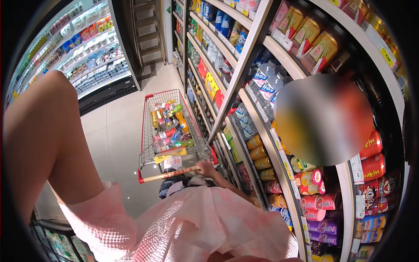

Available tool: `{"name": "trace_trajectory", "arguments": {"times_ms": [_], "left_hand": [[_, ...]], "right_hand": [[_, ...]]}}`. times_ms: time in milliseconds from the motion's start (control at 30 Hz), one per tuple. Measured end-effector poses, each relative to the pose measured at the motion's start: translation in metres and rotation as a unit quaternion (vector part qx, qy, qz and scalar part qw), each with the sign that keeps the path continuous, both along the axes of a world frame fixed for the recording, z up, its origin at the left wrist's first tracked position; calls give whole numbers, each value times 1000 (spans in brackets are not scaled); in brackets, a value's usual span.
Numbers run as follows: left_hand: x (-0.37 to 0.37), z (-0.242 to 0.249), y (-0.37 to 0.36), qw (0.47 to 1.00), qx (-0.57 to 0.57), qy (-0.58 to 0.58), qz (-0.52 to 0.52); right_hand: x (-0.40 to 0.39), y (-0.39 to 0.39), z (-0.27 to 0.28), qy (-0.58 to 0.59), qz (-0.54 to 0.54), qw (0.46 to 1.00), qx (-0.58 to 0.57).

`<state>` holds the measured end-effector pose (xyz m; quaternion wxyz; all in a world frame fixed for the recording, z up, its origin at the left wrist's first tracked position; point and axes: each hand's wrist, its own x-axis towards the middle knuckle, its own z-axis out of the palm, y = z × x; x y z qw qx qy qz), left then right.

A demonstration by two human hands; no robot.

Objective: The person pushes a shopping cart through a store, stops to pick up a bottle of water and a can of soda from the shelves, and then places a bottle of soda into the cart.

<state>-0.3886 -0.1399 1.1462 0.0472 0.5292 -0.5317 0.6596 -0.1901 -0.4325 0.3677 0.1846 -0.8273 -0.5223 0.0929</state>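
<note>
My right hand [207, 168] is closed round the right part of the wooden-coloured handle [170, 174] of a shopping cart. The cart's wire basket [149, 102] has red corners and a red rim. Several bottles [176, 118] with orange, green, red and blue colours lie in it. A yellow tag and a white sign [172, 163] are at the cart's near end. At the left my left arm is raised and bent. My left hand lies outside the frame.
Tall drink shelves [248, 102] run close along the cart's right side, with bottles and cans. A blurred round patch hides part of them. A lit fridge [83, 48] stands at the upper left. Pale floor [113, 131] lies left of the cart; another display case [65, 240] is lower left.
</note>
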Motion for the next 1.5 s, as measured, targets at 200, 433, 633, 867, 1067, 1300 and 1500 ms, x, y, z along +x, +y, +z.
{"name": "trace_trajectory", "arguments": {"times_ms": [200,433,633,867,1067,1300,1500], "left_hand": [[-14,-5,2,999,4,21,25],[-25,3,-1,999,26,19,33],[-34,2,-1,999,28,14,38],[-49,1,6,999,31,8,41],[-56,-1,10,999,33,10,39],[-63,-1,18,998,36,7,42],[-62,-2,25,998,36,13,42]], "right_hand": [[-2,0,13,31,1,999,33],[-4,2,12,52,-12,999,3],[-2,6,15,62,-8,995,-79],[2,29,36,88,-2,962,-258],[10,47,37,131,-2,925,-356],[12,52,25,146,88,919,-356],[4,55,36,252,65,866,-427]]}}
